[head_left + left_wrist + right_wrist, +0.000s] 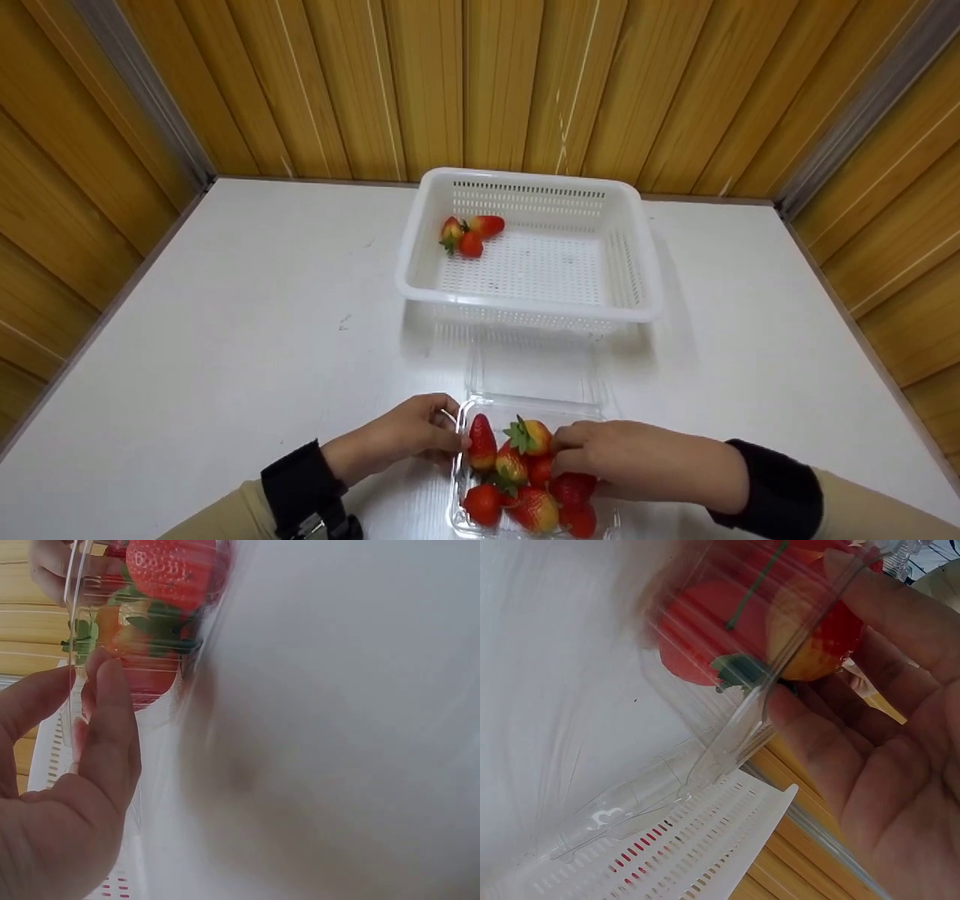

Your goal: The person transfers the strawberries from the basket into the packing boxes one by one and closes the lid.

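A clear plastic clamshell box [459, 517] stands at the front of the white table, its lid [536, 367] folded back towards the basket. Several strawberries [534, 510], red and yellow with green leaves, fill the box. My left hand [416, 435] pinches the box's left rim between thumb and fingers, beside an upright-looking strawberry [146, 679]. On the other side, my right hand [622, 457] reaches over the right rim, its thumb and fingers around a red and yellow strawberry [817, 634] at the box's edge. In the head view that hand partly hides the fruit beneath it.
Behind the box sits a white perforated basket [525, 306], with a few strawberries [471, 244] grouped in its left back corner. Wood-patterned panels [495, 90] wall the table [247, 322] at the back and both sides.
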Available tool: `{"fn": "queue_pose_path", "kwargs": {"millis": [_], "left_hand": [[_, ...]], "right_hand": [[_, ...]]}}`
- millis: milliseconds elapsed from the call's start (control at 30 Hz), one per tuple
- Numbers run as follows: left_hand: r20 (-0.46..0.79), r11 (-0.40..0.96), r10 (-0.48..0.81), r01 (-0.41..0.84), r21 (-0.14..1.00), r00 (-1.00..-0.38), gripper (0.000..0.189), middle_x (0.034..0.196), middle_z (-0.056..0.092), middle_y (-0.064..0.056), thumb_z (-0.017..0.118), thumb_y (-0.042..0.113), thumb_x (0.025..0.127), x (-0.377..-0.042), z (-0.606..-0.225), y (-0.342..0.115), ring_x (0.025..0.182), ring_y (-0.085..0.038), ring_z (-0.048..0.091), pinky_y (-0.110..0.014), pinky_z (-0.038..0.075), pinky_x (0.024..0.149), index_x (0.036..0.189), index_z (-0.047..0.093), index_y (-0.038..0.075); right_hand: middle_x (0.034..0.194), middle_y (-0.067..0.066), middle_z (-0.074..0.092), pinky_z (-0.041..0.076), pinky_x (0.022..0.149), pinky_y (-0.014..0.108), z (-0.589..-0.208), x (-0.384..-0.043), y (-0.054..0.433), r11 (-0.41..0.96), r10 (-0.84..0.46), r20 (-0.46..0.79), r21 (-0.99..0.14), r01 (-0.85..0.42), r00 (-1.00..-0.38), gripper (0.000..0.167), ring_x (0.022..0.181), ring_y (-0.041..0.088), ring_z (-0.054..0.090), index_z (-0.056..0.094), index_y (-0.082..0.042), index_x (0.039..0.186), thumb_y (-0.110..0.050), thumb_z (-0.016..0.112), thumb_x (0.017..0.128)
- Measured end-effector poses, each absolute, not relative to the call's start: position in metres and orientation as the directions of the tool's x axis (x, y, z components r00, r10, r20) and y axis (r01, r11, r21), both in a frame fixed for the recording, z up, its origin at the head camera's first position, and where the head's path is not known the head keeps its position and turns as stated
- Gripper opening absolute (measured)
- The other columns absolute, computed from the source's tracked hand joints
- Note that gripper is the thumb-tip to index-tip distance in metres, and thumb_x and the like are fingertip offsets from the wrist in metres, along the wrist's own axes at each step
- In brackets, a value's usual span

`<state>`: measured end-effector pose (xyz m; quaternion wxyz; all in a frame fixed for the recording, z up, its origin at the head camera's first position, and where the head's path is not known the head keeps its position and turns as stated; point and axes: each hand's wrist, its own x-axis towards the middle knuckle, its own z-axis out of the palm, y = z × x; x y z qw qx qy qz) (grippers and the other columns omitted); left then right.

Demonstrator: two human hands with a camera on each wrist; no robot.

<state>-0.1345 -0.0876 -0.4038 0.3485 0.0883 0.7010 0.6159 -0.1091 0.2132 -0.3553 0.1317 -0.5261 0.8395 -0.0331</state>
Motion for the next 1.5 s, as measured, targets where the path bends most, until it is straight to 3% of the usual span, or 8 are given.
{"fn": "queue_pose_path", "kwargs": {"millis": [300,1033,1133,1300,1500], "left_hand": [[-0.374,0.229,0.551,-0.296,0.927,-0.746,0.022,0.075,0.060,0.003,0.070,0.002,0.089,-0.134,-0.404,-0.087,0.064,-0.005,0.060,-0.016,0.055,0.058,0.104,0.054,0.003],[-0.387,0.249,0.538,-0.298,0.922,-0.749,0.026,0.079,0.061,0.001,0.070,0.005,0.089,-0.132,-0.402,-0.087,0.064,-0.007,0.062,-0.019,0.057,0.059,0.110,0.054,0.003],[-0.357,0.321,0.529,-0.209,0.924,-0.770,0.030,0.087,0.065,-0.003,0.070,0.013,0.093,-0.133,-0.398,-0.091,0.070,-0.011,0.067,-0.025,0.060,0.065,0.116,0.056,0.000],[-0.229,0.461,0.487,0.025,0.887,-0.843,0.041,0.111,0.068,-0.016,0.068,0.021,0.097,-0.140,-0.370,-0.109,0.093,-0.020,0.071,-0.032,0.060,0.075,0.128,0.056,-0.003],[-0.093,0.522,0.459,0.184,0.833,-0.884,0.037,0.118,0.069,-0.019,0.062,0.022,0.101,-0.153,-0.317,-0.132,0.102,-0.023,0.068,-0.031,0.058,0.081,0.130,0.058,0.000]], "right_hand": [[0.109,-0.002,0.070,0.056,0.083,0.014,-0.358,-0.108,0.216,0.405,-0.913,-0.118,-0.154,-0.901,-0.390,0.036,0.100,0.007,0.065,0.074,-0.016,0.116,-0.013,0.086,0.082],[0.117,-0.003,0.071,0.058,0.089,0.018,-0.354,-0.106,0.212,0.500,-0.860,-0.236,-0.220,-0.838,-0.452,0.044,0.109,0.009,0.065,0.072,-0.020,0.122,-0.012,0.087,0.081],[0.121,-0.002,0.070,0.059,0.090,0.020,-0.348,-0.104,0.213,0.498,-0.864,-0.217,-0.225,-0.838,-0.455,0.047,0.114,0.012,0.065,0.070,-0.020,0.123,-0.010,0.087,0.080],[0.128,0.003,0.068,0.061,0.089,0.024,-0.323,-0.105,0.221,0.492,-0.871,-0.126,-0.205,-0.846,-0.475,0.046,0.116,0.017,0.066,0.068,-0.019,0.124,-0.010,0.085,0.083],[0.128,0.005,0.067,0.063,0.089,0.031,-0.280,-0.121,0.228,0.468,-0.873,0.102,-0.107,-0.877,-0.478,0.043,0.114,0.021,0.068,0.066,-0.015,0.125,-0.009,0.082,0.085]]}}
